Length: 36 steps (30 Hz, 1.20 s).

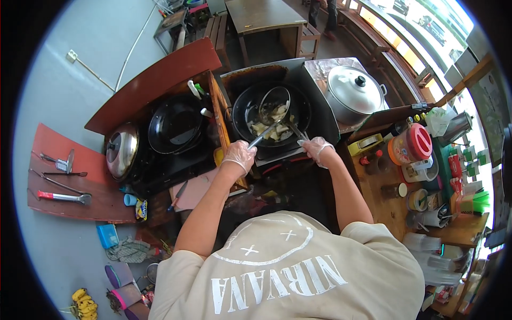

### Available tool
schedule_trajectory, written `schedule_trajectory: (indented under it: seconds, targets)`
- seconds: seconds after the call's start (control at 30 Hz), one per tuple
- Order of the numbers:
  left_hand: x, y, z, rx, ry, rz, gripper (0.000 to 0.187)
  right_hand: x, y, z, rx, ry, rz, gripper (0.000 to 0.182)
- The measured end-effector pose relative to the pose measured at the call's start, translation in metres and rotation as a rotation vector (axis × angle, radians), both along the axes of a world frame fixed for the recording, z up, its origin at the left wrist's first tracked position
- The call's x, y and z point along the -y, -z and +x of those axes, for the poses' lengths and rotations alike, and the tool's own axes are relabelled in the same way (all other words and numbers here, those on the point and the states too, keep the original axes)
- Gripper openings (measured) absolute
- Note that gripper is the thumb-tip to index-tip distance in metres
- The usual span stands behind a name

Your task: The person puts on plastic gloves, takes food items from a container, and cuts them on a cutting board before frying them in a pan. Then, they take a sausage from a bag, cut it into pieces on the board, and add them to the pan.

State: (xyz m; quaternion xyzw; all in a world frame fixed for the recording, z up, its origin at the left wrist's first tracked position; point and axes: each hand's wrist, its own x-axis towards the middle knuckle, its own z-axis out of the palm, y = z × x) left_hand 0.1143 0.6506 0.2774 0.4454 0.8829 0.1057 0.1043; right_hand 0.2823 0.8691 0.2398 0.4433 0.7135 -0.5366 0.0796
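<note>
My left hand (239, 158), in a clear glove, has its fingers wrapped around the long handle of a round strainer (274, 104), whose bowl sits ahead of it, over the wok (305, 106). My right hand (318, 149), gloved too, is closed around a metal utensil (294, 129) slanting forward and inward; I can't make out its tip. The pale food pieces (260, 128) lie in the wok, ahead of and between my hands. I'd say I grip both handles well back to spare my fingers the heat, and angle them inward so both tools meet over the food.

Left hand (241, 156) holding ladle (264, 133), wok (241, 113); food (260, 128) (pale)
</note>
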Motion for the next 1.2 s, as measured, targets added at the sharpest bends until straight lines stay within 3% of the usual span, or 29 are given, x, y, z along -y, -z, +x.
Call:
schedule_trajectory:
  seconds: [0.07, 0.13, 0.17, 0.23, 0.3, 0.37, 0.5, 0.6, 0.77, 1.0, 1.07, 1.2]
  targets:
    - [0.002, 0.001, -0.009, 0.316, -0.107, 0.208, 0.035, -0.006, 0.001, 0.006, 0.011, -0.054, 0.071, 0.043]
    - [0.009, 0.002, -0.012, 0.404, -0.124, 0.279, 0.03, -0.01, -0.001, 0.01, -0.006, -0.218, 0.24, 0.047]
    - [0.013, 0.002, -0.012, 0.695, -0.26, 0.359, 0.026, -0.011, -0.003, 0.011, -0.006, -0.213, 0.24, 0.047]
    - [0.019, 0.002, -0.006, 1.132, -0.458, 0.573, 0.019, -0.011, -0.008, 0.012, 0.056, -0.093, 0.161, 0.047]
    - [0.029, 0.013, -0.008, 1.203, -0.47, 0.63, 0.022, -0.011, -0.008, 0.013, 0.081, -0.034, 0.123, 0.047]
    - [0.038, 0.026, -0.012, 1.317, -0.494, 0.698, 0.03, -0.012, -0.001, 0.019, -0.038, 0.126, -0.098, 0.045]
    - [0.057, 0.048, -0.017, 1.418, -0.485, 0.771, 0.034, -0.006, 0.004, 0.021, 0.005, 0.141, -0.151, 0.041]
    - [0.061, 0.042, -0.017, 1.517, -0.582, 0.88, 0.034, 0.001, 0.005, 0.024, -0.04, 0.173, -0.235, 0.037]
    - [0.053, 0.041, -0.027, 1.611, -0.557, 0.971, 0.031, 0.002, 0.009, 0.023, -0.056, 0.162, -0.264, 0.041]
    - [0.035, 0.034, -0.04, 1.69, -0.547, 0.956, 0.033, -0.004, 0.005, 0.019, -0.081, 0.158, -0.373, 0.041]
    - [0.043, 0.041, -0.04, 1.376, -0.629, 0.823, 0.036, 0.009, 0.02, 0.009, -0.157, 0.226, -0.487, 0.04]
    - [0.072, 0.061, -0.046, 1.209, -0.722, 0.794, 0.03, 0.029, 0.042, 0.002, -0.168, 0.202, -0.629, 0.037]
